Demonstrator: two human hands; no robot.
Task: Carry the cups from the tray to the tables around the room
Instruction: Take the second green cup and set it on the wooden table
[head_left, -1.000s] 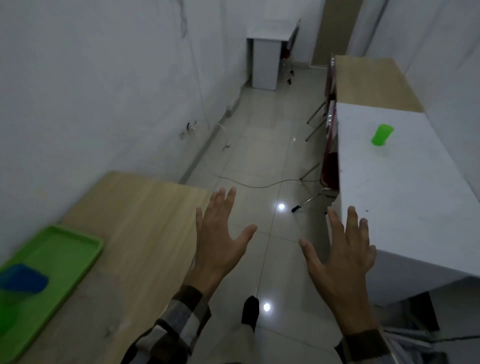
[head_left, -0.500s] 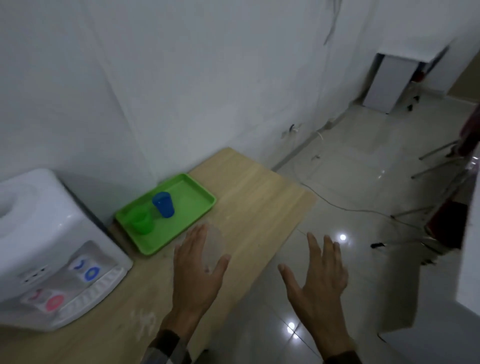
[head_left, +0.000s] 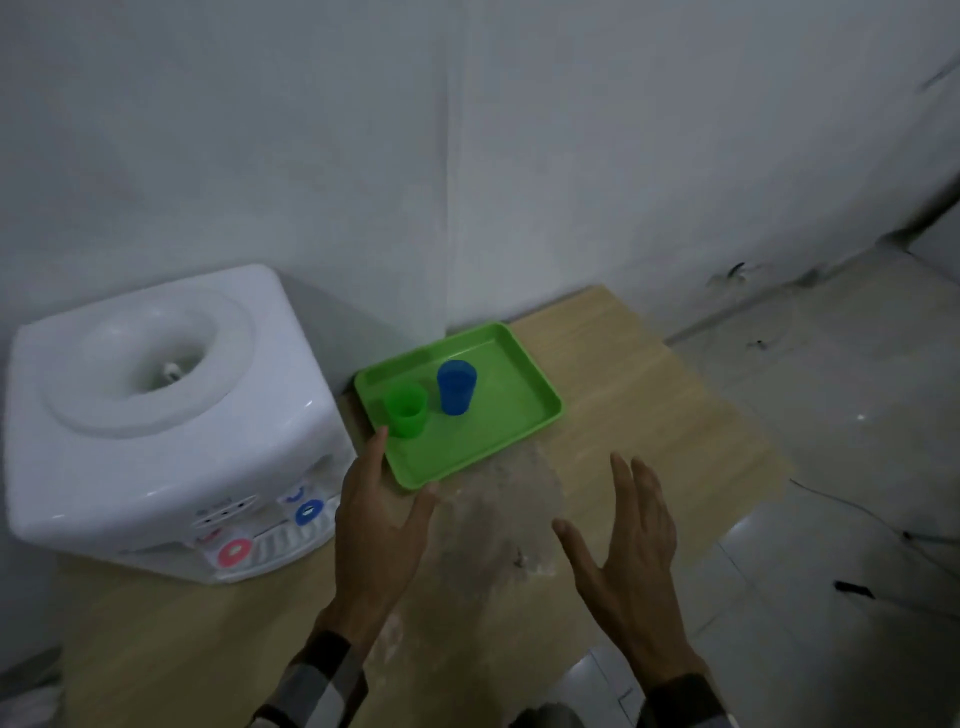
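Two cups stand upright on the green tray (head_left: 524, 421) at the centre of the frame: a green cup (head_left: 407, 411) to the left and a blue cup (head_left: 456, 387) just beside it on the right. Your left hand (head_left: 376, 525) hovers at the tray's lower-left edge, fingers (head_left: 372, 457) spread wide and holding nothing. Your right hand (head_left: 631, 561) floats lower right over the wooden worktop (head_left: 649, 410), also open and empty, well apart from the tray. At left, a white water dispenser (head_left: 156, 415) sits on the same worktop, beside the tray.
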